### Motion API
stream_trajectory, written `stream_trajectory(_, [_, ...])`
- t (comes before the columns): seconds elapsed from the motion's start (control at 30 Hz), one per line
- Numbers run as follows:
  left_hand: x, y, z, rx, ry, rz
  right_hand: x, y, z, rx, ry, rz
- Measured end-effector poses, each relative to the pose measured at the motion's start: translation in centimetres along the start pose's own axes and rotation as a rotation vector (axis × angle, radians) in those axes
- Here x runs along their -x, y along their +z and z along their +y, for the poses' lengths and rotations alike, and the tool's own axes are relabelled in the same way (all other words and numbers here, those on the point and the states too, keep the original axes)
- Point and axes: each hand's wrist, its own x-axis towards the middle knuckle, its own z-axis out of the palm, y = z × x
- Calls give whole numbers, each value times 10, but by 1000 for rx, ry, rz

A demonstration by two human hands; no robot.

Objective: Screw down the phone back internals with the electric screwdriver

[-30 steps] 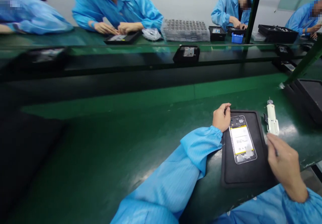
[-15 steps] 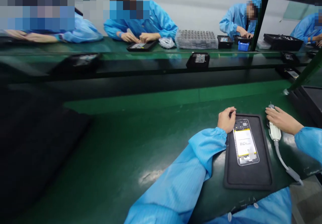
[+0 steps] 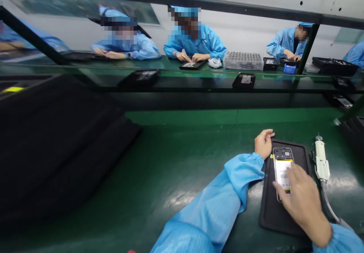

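Your right hand (image 3: 303, 202) has left the white tool (image 3: 322, 164), now lying free just right of the black tray (image 3: 284, 222), and lies open-fingered over the opened phone (image 3: 281, 162) in that tray, while your left hand (image 3: 263, 144), loosely curled and gripping nothing, steadies the tray's upper-left corner.

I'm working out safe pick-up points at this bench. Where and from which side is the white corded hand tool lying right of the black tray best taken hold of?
Probably around the thick white barrel of the white corded hand tool, coming from above with the right hand. It lies flat on the green bench mat, thin tip pointing away and grey cable trailing toward the person; the black tray crowds its left.
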Motion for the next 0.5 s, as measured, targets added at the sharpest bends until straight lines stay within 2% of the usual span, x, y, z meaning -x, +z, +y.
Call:
stream_trajectory(0.1, [1, -1, 0, 32, -10, -13, 1, 7, -30, 59, 97, -146])
stream_trajectory(0.27, [1, -1, 1, 51, -20, -25, -11, 1, -34, 53, 110, -207])
stream_trajectory(0.4, [0, 1, 3, 57, -21, -24, -17, -17, -19, -131, 194, -199])
stream_trajectory(0.5, [1, 2, 4, 65, -11, -26, -15, -25, 12, -350, 396, -115])
